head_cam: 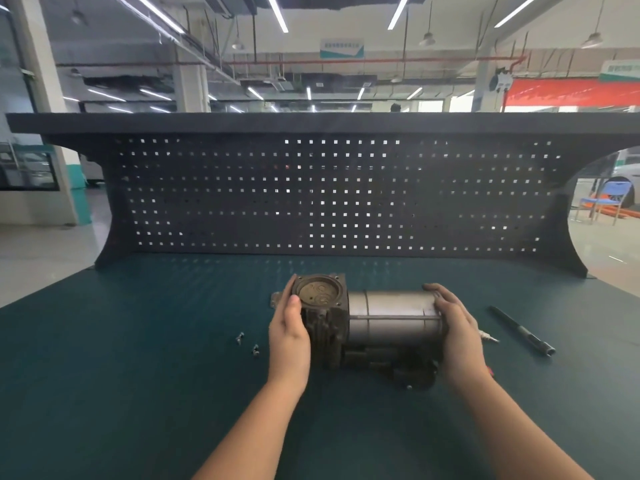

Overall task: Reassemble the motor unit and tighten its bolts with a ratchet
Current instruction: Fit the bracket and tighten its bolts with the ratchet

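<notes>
Both hands bracket the motor (pixel 391 320), laid lengthwise left to right on the tabletop (pixel 138 375): left hand (pixel 289 336) is curled round the casting end, right hand (pixel 459 336) round the cylinder end; bolts (pixel 247 342) lie just left.

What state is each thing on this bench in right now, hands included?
Motor unit: lying on its side, held at both ends.
Left hand: gripping the finned end.
Right hand: cupping the cylinder's end.
Loose bolts: lying on the mat, not fitted.
Ratchet: lying untouched to the right.

both hands (pixel 289 332) gripping motor unit (pixel 391 320), bench (pixel 138 341)
</notes>
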`<state>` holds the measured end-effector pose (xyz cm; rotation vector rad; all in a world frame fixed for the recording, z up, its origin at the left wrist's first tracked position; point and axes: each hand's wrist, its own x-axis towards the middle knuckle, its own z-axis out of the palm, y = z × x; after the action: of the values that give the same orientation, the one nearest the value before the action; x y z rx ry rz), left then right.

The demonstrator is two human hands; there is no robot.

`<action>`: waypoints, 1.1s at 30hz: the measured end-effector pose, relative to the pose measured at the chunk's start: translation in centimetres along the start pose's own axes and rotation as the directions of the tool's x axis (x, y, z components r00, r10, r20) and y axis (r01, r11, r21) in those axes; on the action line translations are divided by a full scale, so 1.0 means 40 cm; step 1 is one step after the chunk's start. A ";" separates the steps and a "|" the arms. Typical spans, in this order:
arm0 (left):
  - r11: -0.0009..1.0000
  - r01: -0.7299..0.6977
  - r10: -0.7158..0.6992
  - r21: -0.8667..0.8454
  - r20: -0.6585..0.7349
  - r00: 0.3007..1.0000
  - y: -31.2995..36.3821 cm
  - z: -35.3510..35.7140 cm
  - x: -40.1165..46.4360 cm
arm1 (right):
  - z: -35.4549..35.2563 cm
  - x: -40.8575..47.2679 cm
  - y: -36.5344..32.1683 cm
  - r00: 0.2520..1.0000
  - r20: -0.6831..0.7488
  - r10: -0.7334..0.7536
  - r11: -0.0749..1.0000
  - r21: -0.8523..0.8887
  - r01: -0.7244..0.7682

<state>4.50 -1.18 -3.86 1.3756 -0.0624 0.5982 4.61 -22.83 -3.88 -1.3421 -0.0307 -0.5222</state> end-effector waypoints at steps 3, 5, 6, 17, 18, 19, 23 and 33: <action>0.999 0.013 -0.016 0.050 0.046 0.999 -0.013 0.001 0.047 | 0.025 0.022 0.001 1.000 -0.002 0.024 0.999 -0.032 -0.024; 0.997 0.026 -0.031 0.079 0.063 0.998 -0.013 -0.003 0.062 | 0.033 0.034 -0.001 0.998 0.012 0.055 0.998 -0.040 -0.054; 0.993 0.004 -0.011 0.114 0.062 0.998 -0.014 -0.009 0.066 | 0.031 0.038 -0.001 0.997 0.025 0.068 0.996 -0.061 -0.066; 0.720 -0.408 0.251 0.561 0.338 0.907 0.051 -0.019 0.043 | -0.190 0.080 0.040 0.921 -0.331 0.207 0.449 -0.804 -0.390; 0.708 -0.418 0.262 0.569 0.337 0.904 0.052 -0.020 0.040 | -0.187 0.080 0.047 0.909 -0.329 0.257 0.357 -0.841 -0.405; 0.690 -0.432 0.276 0.581 0.341 0.899 0.052 -0.022 0.038 | -0.180 0.078 0.049 0.898 -0.331 0.289 0.298 -0.860 -0.413; 0.684 -0.424 0.306 0.594 0.294 0.906 0.062 -0.022 0.021 | -0.165 0.080 0.046 0.892 -0.318 0.320 0.218 -0.892 -0.396; 0.743 -0.634 0.511 0.215 0.429 0.745 0.114 0.152 -0.111 | -0.205 0.090 -0.050 0.929 -0.228 0.293 0.950 -0.043 -0.310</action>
<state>0.56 -8.13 -0.14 1.8145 -0.7353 0.9163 4.82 -31.96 -2.92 -1.3284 0.3774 -0.4097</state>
